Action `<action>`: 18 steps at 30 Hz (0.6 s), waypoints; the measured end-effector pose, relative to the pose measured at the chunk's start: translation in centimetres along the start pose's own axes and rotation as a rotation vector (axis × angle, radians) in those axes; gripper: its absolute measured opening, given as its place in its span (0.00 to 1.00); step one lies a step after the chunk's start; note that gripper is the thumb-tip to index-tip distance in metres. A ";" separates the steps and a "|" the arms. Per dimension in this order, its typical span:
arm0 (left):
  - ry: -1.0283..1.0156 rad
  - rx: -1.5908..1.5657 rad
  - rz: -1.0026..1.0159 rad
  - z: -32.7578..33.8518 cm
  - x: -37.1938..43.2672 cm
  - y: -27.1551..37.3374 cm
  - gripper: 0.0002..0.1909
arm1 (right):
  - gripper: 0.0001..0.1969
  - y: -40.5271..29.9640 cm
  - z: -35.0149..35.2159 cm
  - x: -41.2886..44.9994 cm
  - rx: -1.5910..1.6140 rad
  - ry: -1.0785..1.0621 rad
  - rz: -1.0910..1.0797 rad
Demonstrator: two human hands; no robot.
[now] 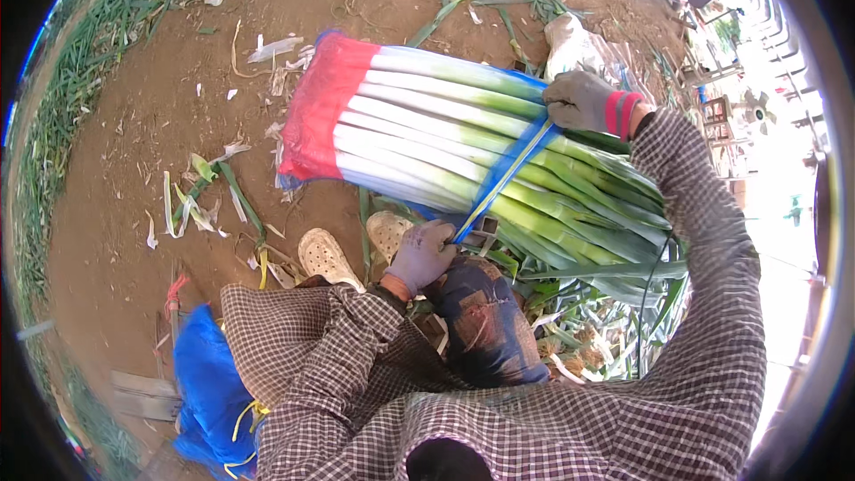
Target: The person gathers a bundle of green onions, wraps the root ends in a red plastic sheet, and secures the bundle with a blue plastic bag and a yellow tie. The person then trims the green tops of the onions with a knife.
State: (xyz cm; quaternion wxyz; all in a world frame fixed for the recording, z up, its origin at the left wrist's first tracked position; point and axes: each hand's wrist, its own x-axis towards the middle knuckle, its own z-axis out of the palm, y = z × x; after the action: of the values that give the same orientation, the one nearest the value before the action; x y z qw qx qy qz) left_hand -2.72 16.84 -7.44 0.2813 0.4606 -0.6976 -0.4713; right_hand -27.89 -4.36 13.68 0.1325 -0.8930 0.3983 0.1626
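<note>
A large bundle of long green onions point(454, 140) lies slantwise in front of me. Their white ends point left, inside a red and clear plastic wrapper point(326, 110) with blue edges; the green leaves spread to the right. A blue band with a yellow stripe point(506, 177) crosses the stalks. Its near end is gripped by my gloved left hand point(421, 255), beside my knee. My right hand point(582, 103), in a grey glove with a pink cuff, is closed at the band's far end, against the bundle's upper edge. The bundle's underside is hidden.
Loose onions and trimmings point(588, 341) lie below the bundle on the right. A blue bag point(210, 387) with yellow ties stands at lower left. Leaf scraps point(200, 200) litter the dirt floor point(133, 147). A white sack point(571, 43) sits beyond my right hand. A fan point(756, 110) stands far right.
</note>
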 end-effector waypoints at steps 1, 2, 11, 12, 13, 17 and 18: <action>0.062 -0.075 0.017 0.3 0.1 -0.1 0.09 | 0.14 0.0 0.3 -0.2 0.026 -0.015 0.055; 0.121 -0.157 0.038 1.1 0.5 -0.1 0.10 | 0.14 0.4 -0.2 -0.5 0.017 -0.017 0.064; 0.208 -0.142 0.049 2.2 0.9 -1.8 0.11 | 0.28 -10.6 0.0 -1.7 -0.352 0.265 -0.374; 0.307 -0.188 0.038 2.6 0.6 -2.2 0.10 | 0.23 -12.8 1.3 -1.5 -0.323 0.259 -0.456; 0.300 -0.192 0.048 2.6 0.9 -1.8 0.10 | 0.18 -14.1 2.5 -1.5 -0.298 0.246 -0.526; 0.272 -0.370 -0.097 1.4 2.3 0.7 0.12 | 0.12 -13.6 6.3 0.0 -0.408 0.256 -0.571; 0.279 -0.421 -0.118 1.3 2.0 1.0 0.13 | 0.12 -14.0 6.2 -0.5 -0.392 0.248 -0.578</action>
State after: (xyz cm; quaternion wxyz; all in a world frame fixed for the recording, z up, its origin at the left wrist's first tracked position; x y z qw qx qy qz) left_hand -5.00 15.63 -7.13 0.4365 0.4923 -0.5107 -0.5534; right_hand -18.80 7.30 9.77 -0.0497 -0.9899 0.1040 0.0823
